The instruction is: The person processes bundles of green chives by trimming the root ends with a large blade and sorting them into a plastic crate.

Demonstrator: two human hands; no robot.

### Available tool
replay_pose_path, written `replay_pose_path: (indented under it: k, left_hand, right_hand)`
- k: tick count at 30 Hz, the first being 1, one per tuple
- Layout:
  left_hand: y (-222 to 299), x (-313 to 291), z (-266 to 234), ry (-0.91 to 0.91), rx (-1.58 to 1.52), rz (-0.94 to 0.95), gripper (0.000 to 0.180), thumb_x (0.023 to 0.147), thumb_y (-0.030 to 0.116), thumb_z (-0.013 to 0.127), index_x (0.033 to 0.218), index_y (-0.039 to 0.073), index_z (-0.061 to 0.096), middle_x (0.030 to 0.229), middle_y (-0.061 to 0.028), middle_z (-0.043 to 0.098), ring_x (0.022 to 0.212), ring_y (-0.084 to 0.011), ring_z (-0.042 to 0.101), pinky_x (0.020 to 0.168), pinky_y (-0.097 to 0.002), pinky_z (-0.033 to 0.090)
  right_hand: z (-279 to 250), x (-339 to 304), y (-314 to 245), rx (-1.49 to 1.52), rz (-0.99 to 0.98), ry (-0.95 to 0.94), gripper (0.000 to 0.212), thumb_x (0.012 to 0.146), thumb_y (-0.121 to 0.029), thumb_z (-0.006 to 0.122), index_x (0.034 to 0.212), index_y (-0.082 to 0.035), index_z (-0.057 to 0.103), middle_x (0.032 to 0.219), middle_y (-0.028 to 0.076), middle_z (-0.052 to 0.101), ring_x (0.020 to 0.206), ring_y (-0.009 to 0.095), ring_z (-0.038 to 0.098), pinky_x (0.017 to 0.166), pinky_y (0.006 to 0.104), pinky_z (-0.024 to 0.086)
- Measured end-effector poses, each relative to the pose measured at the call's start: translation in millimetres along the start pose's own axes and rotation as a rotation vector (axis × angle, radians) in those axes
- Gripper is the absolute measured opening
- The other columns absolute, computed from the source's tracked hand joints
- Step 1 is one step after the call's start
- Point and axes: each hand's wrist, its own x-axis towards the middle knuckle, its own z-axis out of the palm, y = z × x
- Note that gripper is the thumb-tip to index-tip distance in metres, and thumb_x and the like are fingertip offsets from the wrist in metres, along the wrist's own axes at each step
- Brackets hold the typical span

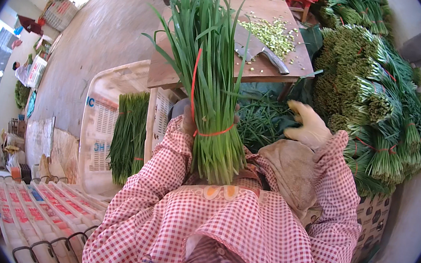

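The bunch of long green leaves (209, 95) is held near upright in front of the body, pale stalk ends toward 6 o'clock and leaf tips toward 12; the left hand (187, 123), mostly hidden behind it, appears closed around the stalks; the right hand (308, 127), between 3 and 4 o'clock from the bunch, is open with its fingers loosely bent and has hold of nothing visible; a red band (216, 132) crosses the lower stalks, so that tie looks made, though I cannot tell whether the red strand (194, 77) higher up on the left is part of it or a second one; at 8 o'clock a pale plastic crate (93, 134) already holds upright leaves (129, 138) with a band low on them, while the bunch in hand is outside it; loose leaves (261, 119) lie below the right edge of the board (246, 3), where a knife (274, 61) and chopped bits (273, 35) rest at 1 to 2 o'clock; at 3 o'clock a tall pile of bunches (351, 80), some visibly banded, appears to be outstanding.
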Motion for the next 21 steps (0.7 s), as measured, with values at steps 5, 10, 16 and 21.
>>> replay_pose_path:
  k: [5,10,16,21]
  left_hand:
    - [-4.6,1.1,3.8,0.060,-0.053,-0.111,0.101,0.070,0.070,0.071,0.144,0.008,0.040,0.132,-0.0208,0.054,0.112,-0.0343,0.061,0.096,-0.0470,0.051]
    - [-7.9,7.9,9.0,-0.021,-0.119,-0.220,0.105,0.069,0.064,0.077,0.148,0.009,0.034,0.140,-0.0178,0.049,0.120,-0.0344,0.056,0.104,-0.0496,0.044]
    - [-18.8,-2.5,-32.9,-0.080,0.063,-0.234,0.109,0.062,0.061,0.083,0.145,0.006,0.038,0.136,-0.0174,0.052,0.119,-0.0317,0.057,0.101,-0.0488,0.048]
    - [-7.5,-7.5,5.3,0.005,0.064,-0.190,0.073,0.066,0.032,0.083,0.126,-0.001,0.056,0.111,-0.0104,0.067,0.096,-0.0218,0.066,0.085,-0.0340,0.054]
  right_hand:
    - [-24.8,43.2,-114.2,0.241,-0.341,0.107,0.039,0.087,-0.014,0.064,0.125,-0.005,0.058,0.084,0.013,0.062,0.076,0.026,0.061,0.076,0.0363,0.051]
    - [-38.4,69.8,-115.8,-0.056,-0.398,0.051,0.031,0.091,-0.021,0.062,0.116,-0.005,0.061,0.082,0.014,0.063,0.076,0.034,0.062,0.072,0.0408,0.049]
    - [-55.7,77.0,-115.8,-0.265,-0.418,-0.048,0.019,0.089,-0.021,0.061,0.095,-0.003,0.062,0.083,0.018,0.064,0.082,0.037,0.062,0.073,0.0442,0.049]
    - [-30.9,68.7,-97.5,0.584,0.143,0.146,0.021,0.094,-0.023,0.061,0.092,-0.002,0.065,0.084,0.005,0.066,0.071,0.019,0.062,0.062,0.0321,0.049]
